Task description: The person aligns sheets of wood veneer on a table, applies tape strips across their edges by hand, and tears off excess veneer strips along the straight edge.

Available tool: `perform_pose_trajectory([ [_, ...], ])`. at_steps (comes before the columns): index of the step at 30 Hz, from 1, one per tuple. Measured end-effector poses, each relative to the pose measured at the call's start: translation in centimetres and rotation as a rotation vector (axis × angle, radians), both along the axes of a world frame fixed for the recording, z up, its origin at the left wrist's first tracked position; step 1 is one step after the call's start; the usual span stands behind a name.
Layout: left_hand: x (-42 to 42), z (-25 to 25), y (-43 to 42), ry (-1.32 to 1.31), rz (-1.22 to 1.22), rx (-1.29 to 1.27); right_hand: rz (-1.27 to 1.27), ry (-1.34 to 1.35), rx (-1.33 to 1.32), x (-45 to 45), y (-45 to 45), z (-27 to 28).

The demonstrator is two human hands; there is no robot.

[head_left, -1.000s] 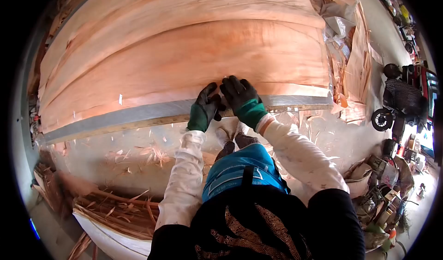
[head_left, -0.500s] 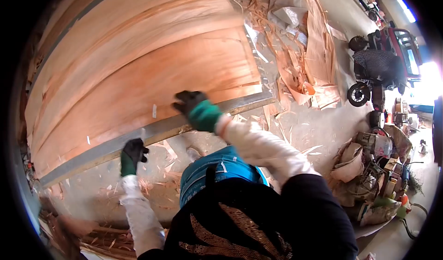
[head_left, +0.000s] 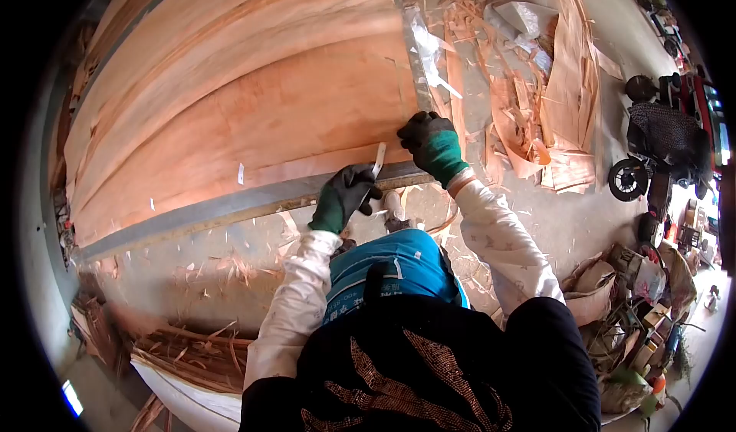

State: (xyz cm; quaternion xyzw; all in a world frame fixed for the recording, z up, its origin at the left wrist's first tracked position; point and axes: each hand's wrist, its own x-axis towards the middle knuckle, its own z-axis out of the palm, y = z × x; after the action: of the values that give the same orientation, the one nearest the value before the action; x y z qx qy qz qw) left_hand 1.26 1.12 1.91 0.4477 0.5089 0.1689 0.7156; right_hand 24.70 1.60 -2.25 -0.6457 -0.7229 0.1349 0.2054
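Left hand (head_left: pixel 345 200) is partly closed, its thumb and forefinger drawn together around the lower end of a narrow pale strip (head_left: pixel 380 157), with the other fingers loosely bent. From that grip the strip points away from the body, leaning slightly to the right, so its long axis runs across the near edge of the wood sheet (head_left: pixel 307 102) rather than along it. The strip is between the two hands, at the left fingertips, with its free end just beside the right hand (head_left: pixel 431 144). Farther out than the left, the right hand is at the near right corner of the sheet, fingers curled inward; whether they pinch the sheet or only rest against it cannot be told. The sheet extends forward and to the left of both hands, its long near edge slanting away from the right hand towards the far left, just inside the grey border of the table (head_left: pixel 192 208). Two small white pieces, one nearer (head_left: pixel 241 173) and one farther left (head_left: pixel 152 203), lie apart from each other near that edge, both to the left of the left hand.
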Motion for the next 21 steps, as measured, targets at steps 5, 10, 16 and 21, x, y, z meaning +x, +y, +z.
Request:
perform_pose_trajectory([
  [5, 3.6, -2.8, 1.7, 0.009, 0.062, 0.002, -0.049, 0.145, -0.095, 0.6, 0.8, 0.2],
  [10, 3.7, -4.3, 1.1, -0.026, 0.107, -0.011, 0.084, -0.085, 0.203, -1.4, -2.9, 1.8],
  [16, 2.0, -7.5, -1.3, 0.587, -0.218, 0.933, 0.144, -0.330, 0.200, -3.5, -4.5, -1.6],
  [21, -5.0, -2.7, 4.3, 0.937, -0.397, 0.957, 0.185, -0.473, 0.147, -3.2, -4.8, -2.7],
])
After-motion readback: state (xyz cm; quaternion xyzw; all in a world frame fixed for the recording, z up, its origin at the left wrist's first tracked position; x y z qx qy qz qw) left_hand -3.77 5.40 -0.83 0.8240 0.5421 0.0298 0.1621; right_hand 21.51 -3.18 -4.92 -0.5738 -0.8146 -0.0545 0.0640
